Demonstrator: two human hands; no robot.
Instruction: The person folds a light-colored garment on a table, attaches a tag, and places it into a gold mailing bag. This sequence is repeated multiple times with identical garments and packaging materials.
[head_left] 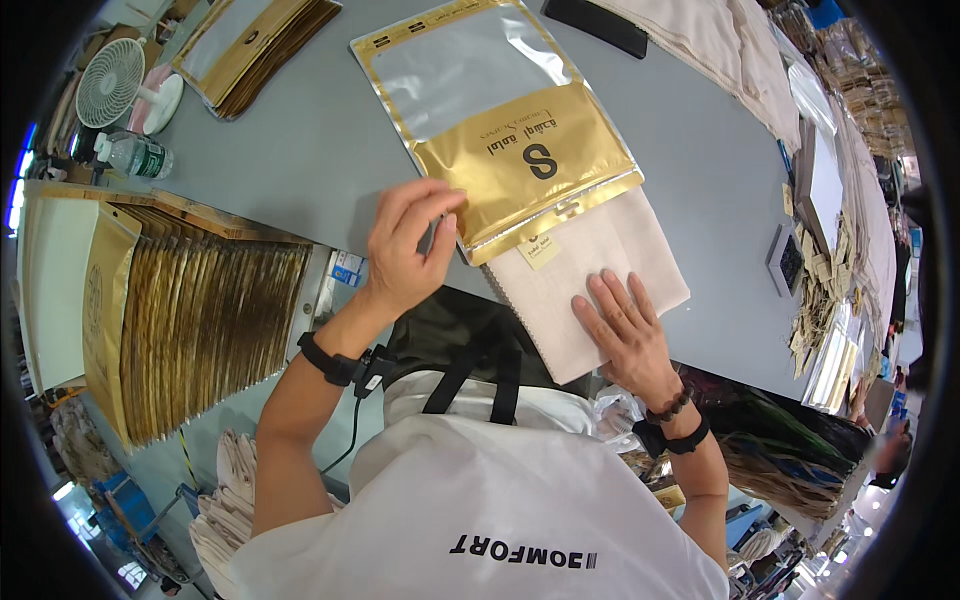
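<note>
A flat gold and clear plastic bag (520,150) lies on the grey table, its gold end toward me. Folded pale pink cloth (590,280) with a small cream label (540,252) reaches partly under the bag's near end; I cannot tell whether it sits inside the opening. My left hand (408,240) is at the bag's left edge, fingers bent, with a gap between thumb and forefinger and nothing visible between them. My right hand (625,335) rests flat on the cloth's near right part, fingers spread.
A rack of upright gold bags (200,310) stands at left. More bags (255,50), a fan (115,85) and a water bottle (138,155) are at the far left. Pale fabric (720,50) and a black bar (597,27) lie at far right; bundled tags (825,290) hang at right.
</note>
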